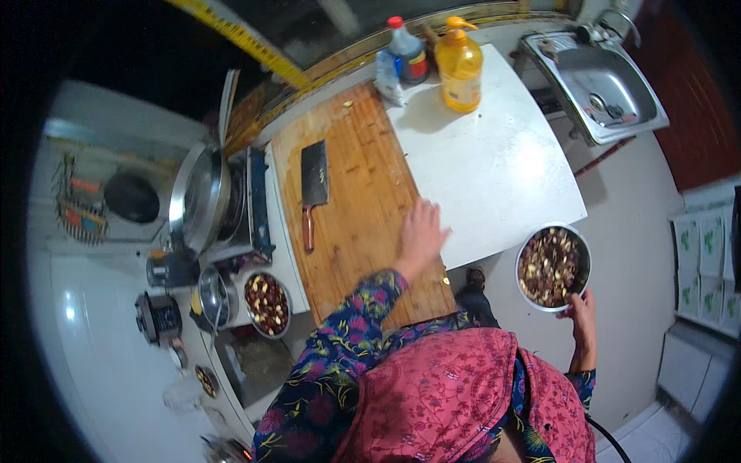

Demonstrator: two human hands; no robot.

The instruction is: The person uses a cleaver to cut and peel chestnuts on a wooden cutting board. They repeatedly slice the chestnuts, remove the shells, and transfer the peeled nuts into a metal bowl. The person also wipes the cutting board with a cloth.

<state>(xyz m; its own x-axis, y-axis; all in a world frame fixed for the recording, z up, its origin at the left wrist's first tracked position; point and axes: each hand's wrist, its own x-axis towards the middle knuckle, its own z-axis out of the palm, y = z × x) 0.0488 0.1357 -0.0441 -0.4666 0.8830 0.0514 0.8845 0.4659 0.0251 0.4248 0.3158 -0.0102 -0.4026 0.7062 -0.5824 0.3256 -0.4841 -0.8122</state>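
Observation:
My right hand (580, 315) grips the lower rim of a round metal bowl (524, 292), held out to the right of the table above the floor. Dark red-brown pieces mixed with pale yellow bits (550, 266) fill much of it. My left hand (424, 238), slightly blurred, is over the right edge of a wooden cutting board (370, 173), palm down and thumb apart, with nothing in it. A cleaver (315, 173) with a wooden handle lies on the board's left half. Small pale scraps (446, 281) are on the board.
A second bowl (267, 304) of red and pale pieces stands left of the board, near a gas stove with a large pan (200, 197). Behind are a yellow pump bottle (459, 72), a red-capped bottle (410, 55) and a plastic bag (388, 78). A steel sink (608, 81) is far right.

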